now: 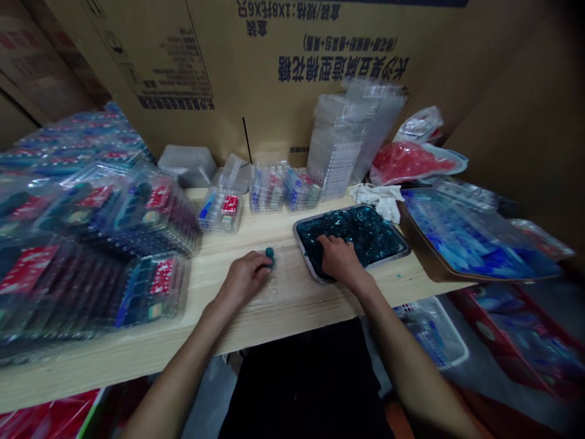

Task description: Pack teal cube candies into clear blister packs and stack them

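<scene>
My left hand [247,274] pinches a small dark teal lump [269,256] between thumb and fingers. It hovers over or rests at a clear plastic tray [286,274] lying on the table; the clear plastic makes its outline hard to follow. My right hand [339,259] reaches into the left part of a metal-rimmed tray [388,257] full of glossy dark teal lumps [365,228]. Its fingers are curled down among the lumps, and whatever lies between the fingertips is hidden.
Stacked filled clear packs [155,213] crowd the table's left side. Behind stand smaller packs [267,186], a tall stack of clear trays [336,146] and a large cardboard box [256,122]. To the right are a white cloth [379,198], a red bag [411,161] and a carton of blue pieces [475,238].
</scene>
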`<state>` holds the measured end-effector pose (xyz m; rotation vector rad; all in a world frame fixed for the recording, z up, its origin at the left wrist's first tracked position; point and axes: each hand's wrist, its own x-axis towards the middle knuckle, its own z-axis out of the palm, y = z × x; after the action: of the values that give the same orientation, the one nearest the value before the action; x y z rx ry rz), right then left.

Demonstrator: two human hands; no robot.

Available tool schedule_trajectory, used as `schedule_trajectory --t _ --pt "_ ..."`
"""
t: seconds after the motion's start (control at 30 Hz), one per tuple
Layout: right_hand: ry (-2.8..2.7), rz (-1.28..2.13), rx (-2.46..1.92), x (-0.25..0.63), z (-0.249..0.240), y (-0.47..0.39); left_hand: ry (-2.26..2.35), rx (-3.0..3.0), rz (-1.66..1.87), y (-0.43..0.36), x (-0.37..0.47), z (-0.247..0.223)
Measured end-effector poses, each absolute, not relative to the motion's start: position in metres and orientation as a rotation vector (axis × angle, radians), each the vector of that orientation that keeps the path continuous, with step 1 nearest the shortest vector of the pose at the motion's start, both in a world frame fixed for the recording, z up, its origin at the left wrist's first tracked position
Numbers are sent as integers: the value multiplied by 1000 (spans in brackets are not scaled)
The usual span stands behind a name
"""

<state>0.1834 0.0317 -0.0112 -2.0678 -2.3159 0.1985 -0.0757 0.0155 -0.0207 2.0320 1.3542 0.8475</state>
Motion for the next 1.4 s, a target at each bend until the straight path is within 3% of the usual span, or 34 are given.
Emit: schedule_trajectory --t 0.23,0.5,0.7,0.8,0.87,0.97,1.03,1.4 --pt "-2216 166 -2063 186 -7 24 1367 2355 670 10 -69 -41" --pt "-2402 104 -1895 158 -7 25 1251 2457 930 2 -59 -52" --pt "-2183 151 -1914 170 -13 31 1186 2434 1017 -3 -68 -58" --pt "-1830 301 -1762 183 -14 35 1243 2475 992 -1 -82 -59" --pt "-1594 612 -1557 184 -14 36 1328 2453 974 1 -88 -51" --pt "-1276 1151 -1239 170 -14 33 1435 2243 1077 0 -78 -29" --pt "-1154 1334 -1116 154 -13 28 1408 1971 1147 -4 -59 -14" --pt "-1335 1303 -996 127 -10 16 1136 939 1266 3 -10 1"
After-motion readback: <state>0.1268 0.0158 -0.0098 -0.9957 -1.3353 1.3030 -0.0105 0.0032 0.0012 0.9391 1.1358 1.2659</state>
